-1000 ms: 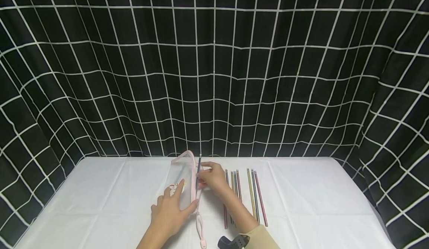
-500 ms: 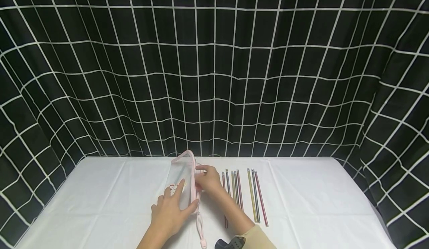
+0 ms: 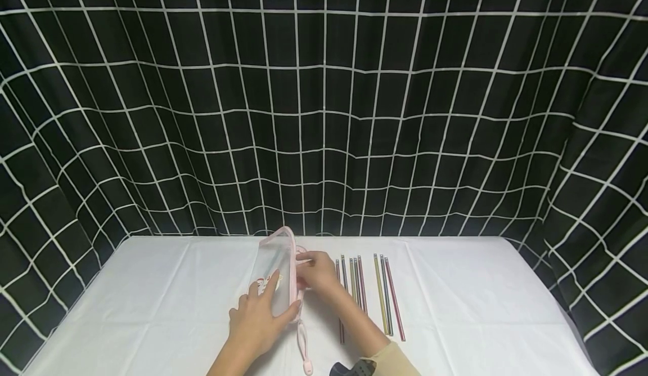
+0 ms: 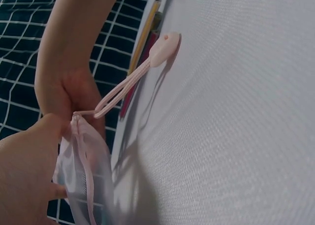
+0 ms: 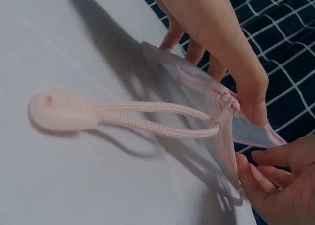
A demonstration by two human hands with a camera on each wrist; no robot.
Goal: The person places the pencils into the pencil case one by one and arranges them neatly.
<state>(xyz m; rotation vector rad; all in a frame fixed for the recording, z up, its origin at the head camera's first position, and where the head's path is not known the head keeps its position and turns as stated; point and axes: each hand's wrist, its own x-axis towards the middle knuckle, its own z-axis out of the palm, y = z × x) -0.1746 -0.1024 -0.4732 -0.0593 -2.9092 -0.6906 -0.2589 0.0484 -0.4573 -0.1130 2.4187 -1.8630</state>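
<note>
A see-through mesh zip pouch (image 3: 270, 252) with pink edging stands on its side, its mouth facing right. My left hand (image 3: 250, 319) grips it, fingers spread over the printed side and thumb at the near end of the mouth. My right hand (image 3: 319, 272) is at the mouth, its bent fingers holding the pink edge; some fingertips are hidden behind it. In the right wrist view, those fingers (image 5: 256, 185) meet the zipper edge (image 5: 226, 156). A faint dark streak shows through the mesh. A pink cord pull (image 5: 64, 112) hangs from the zipper onto the cloth.
Several slim pencil-like sticks (image 3: 381, 291), yellow, dark and red, lie side by side to the right, some partly under the right forearm. A dark watch-like band (image 3: 361, 368) is at the right sleeve. The white cloth (image 3: 471, 297) ends at a black gridded curtain (image 3: 324, 139).
A dark stick in my right hand at the pouch mouth has gone from sight into the pouch. My right hand then stayed at the mouth's edge; the left hand kept its place.
</note>
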